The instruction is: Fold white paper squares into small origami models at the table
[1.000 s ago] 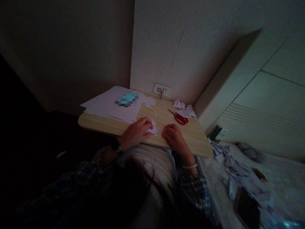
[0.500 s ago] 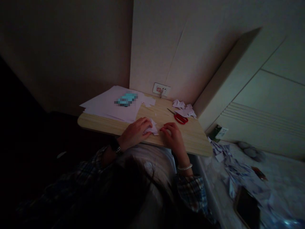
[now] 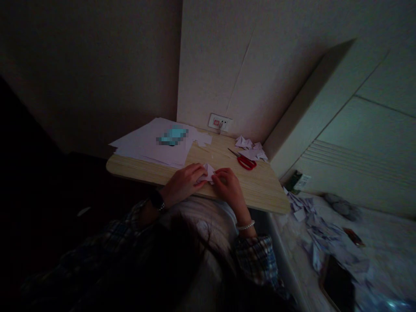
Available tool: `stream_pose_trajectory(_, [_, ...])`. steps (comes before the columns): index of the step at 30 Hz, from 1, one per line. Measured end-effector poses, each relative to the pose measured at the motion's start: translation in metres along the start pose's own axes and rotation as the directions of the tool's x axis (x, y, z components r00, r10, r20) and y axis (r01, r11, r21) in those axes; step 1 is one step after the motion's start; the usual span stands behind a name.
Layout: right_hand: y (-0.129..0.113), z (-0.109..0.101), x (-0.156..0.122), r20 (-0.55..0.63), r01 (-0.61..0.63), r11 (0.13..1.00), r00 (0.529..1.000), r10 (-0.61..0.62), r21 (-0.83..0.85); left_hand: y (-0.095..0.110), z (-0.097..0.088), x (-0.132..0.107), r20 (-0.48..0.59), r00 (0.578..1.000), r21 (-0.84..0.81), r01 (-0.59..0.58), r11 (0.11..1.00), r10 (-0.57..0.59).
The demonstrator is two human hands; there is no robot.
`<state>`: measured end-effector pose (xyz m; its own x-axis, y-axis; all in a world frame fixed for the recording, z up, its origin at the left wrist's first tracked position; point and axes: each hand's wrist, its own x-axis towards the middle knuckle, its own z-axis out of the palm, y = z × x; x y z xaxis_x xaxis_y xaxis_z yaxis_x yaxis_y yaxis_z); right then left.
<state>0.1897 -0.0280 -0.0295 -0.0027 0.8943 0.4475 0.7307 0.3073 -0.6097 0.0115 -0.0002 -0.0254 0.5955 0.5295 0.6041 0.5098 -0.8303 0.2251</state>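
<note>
A small folded piece of white paper point(image 3: 208, 172) lies near the front edge of a light wooden table point(image 3: 260, 186). My left hand point(image 3: 183, 182), with a dark watch on the wrist, is closed over its left side. My right hand point(image 3: 227, 186), with a bead bracelet on the wrist, pinches its right side. The two hands touch around the paper and hide most of it. The room is dim.
A stack of white sheets point(image 3: 152, 143) with a teal object point(image 3: 173, 134) lies at the table's back left. Red-handled scissors point(image 3: 245, 161) and folded paper pieces point(image 3: 250, 147) sit at the back right. A wall socket point(image 3: 220, 122) is behind. Paper scraps point(image 3: 321, 234) and a dark phone point(image 3: 338, 286) lie on the bed.
My right hand has slid left along the table until it meets the left hand at the folded paper. The left hand has stayed on the paper.
</note>
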Motion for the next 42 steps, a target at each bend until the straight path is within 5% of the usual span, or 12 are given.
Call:
stream_pose_trajectory(8, [-0.006,-0.009,-0.005,-0.069,0.074,0.996,0.995,-0.078,-0.057,0.0,0.002,0.0,0.064,0.993,0.162,-0.108,0.981,0.099])
stream_pose_trajectory(14, [-0.019,-0.013,-0.005,0.139,0.196,0.978,0.973,-0.185,-0.072,0.0,0.003,-0.001,0.107,0.991,0.164,-0.102,0.981,0.085])
stream_pose_trajectory(22, [-0.018,-0.008,-0.002,0.174,0.208,0.961,0.969,-0.177,-0.182,0.003,0.003,0.0,0.136,0.989,0.169,-0.075,0.983,0.052])
stream_pose_trajectory(32, [-0.008,-0.005,-0.003,0.18,0.272,0.926,0.956,-0.23,-0.262,0.0,-0.002,0.002,0.093,0.991,-0.087,0.1,0.991,-0.092])
stream_pose_trajectory(42, [-0.007,-0.004,-0.003,0.19,0.31,0.892,0.947,-0.259,-0.328,-0.012,-0.002,0.004,0.1,0.994,-0.137,0.058,0.989,-0.044])
